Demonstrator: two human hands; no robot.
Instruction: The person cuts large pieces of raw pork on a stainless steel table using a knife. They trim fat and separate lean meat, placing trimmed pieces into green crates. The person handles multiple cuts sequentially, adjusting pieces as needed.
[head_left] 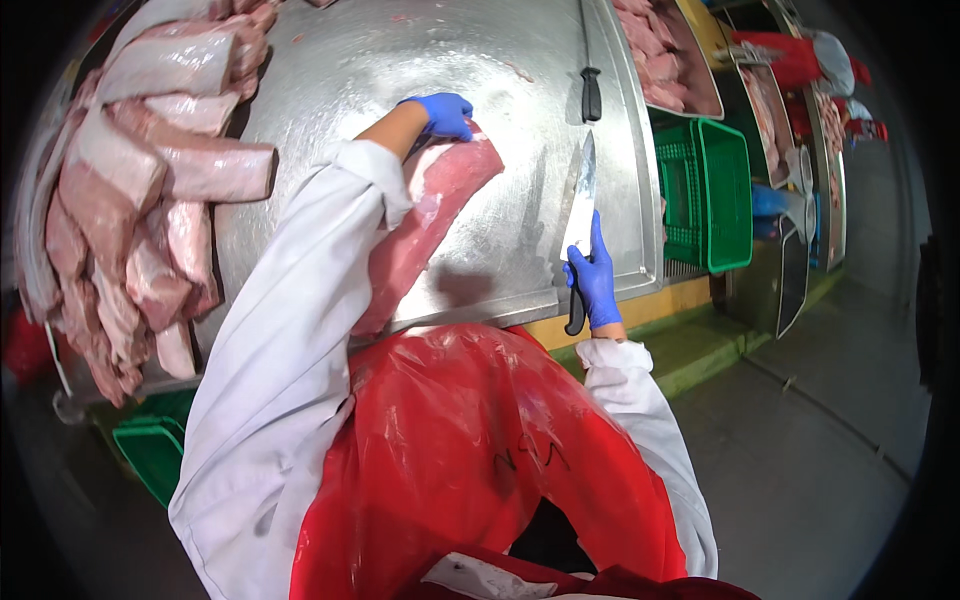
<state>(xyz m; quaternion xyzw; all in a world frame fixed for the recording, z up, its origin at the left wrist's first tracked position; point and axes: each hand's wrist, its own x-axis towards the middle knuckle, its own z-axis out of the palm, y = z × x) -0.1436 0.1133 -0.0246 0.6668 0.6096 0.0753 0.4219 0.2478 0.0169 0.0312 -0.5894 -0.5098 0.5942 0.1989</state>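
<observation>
A long piece of pork loin [432, 215] lies on the metal table in front of me, its near end close to my red apron. My left hand [440, 114], in a blue glove, has its fingers curled over the far end of the meat. On the right, my blue-gloved right hand [592, 278] grips a butcher's knife [581, 200] by its black handle. Its broad blade points away from me, low over the table, and one finger stretches up beside it. Beyond the knife tip, a sharpening steel [591, 96] with a black handle lies on the tabletop.
Many pork cuts [115, 165] are heaped along the table's left side. The metal table [350, 60] has a raised rim at right. Past it stand a green crate [722, 195] and a tray of meat pieces [655, 55]. Another green crate [150, 440] sits below left. People in red work farther right.
</observation>
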